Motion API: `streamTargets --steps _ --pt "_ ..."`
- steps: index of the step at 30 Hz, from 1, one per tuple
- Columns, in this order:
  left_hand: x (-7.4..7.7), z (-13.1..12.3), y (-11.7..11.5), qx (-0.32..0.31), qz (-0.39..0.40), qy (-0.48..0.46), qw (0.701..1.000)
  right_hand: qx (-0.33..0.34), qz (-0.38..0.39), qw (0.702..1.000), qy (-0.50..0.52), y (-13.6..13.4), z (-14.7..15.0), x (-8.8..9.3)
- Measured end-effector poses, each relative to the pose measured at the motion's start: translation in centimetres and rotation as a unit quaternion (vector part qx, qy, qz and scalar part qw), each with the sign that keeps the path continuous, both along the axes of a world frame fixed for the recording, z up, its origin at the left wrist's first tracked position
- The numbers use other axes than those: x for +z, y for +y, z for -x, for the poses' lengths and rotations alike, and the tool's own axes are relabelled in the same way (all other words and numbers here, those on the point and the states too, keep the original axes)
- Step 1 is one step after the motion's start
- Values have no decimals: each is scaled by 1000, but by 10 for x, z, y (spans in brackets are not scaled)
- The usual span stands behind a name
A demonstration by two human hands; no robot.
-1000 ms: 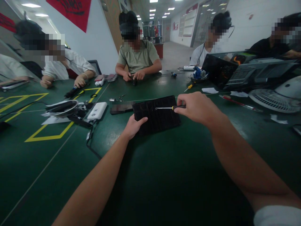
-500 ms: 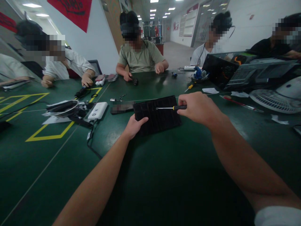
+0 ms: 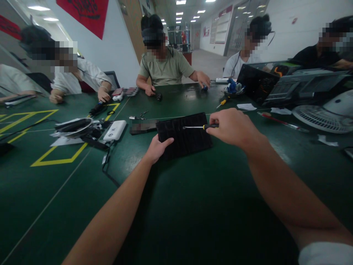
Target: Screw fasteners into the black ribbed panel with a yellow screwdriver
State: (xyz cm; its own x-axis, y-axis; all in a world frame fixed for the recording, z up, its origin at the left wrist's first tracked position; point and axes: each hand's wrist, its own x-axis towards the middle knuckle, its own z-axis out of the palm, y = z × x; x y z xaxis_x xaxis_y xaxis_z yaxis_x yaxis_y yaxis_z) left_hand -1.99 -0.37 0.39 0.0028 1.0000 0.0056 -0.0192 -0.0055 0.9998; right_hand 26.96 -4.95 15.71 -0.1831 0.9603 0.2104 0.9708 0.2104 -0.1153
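Note:
A black, flat, rectangular object (image 3: pixel 190 141) with ridges or slots across its face is tilted up above the table in front of me; its exact kind is too dark to tell. My left hand (image 3: pixel 159 150) grips its lower left edge, thumb on the face and the other fingers hidden behind. Pinched in my right hand (image 3: pixel 234 127) is a screwdriver (image 3: pixel 194 127) with a black and yellow handle. Its thin metal shaft points left across the black face, and the tip appears at or just over the middle. Whether the tip touches is unclear.
On the green table (image 3: pixel 182 206), a white power bank (image 3: pixel 115 130) with a cable lies left. Beyond the black object are small metal parts (image 3: pixel 137 117). A yellow-handled screwdriver (image 3: pixel 223 102), a white fan (image 3: pixel 325 114) and a computer case (image 3: pixel 306 86) stand right. Several people sit around.
My hands, the screwdriver and the black object stay nearly still. Across the table, a person's hand has moved to the right and down onto a small blue item.

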Motion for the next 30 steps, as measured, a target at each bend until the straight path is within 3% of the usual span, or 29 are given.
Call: streamTargets --steps 8,30 --pt "-3 1 3 -4 -5 9 1000 -11 28 999 -27 -1 2 1" --pt "-3 1 2 0 -3 10 1000 10 -44 999 -15 1 1 -2"
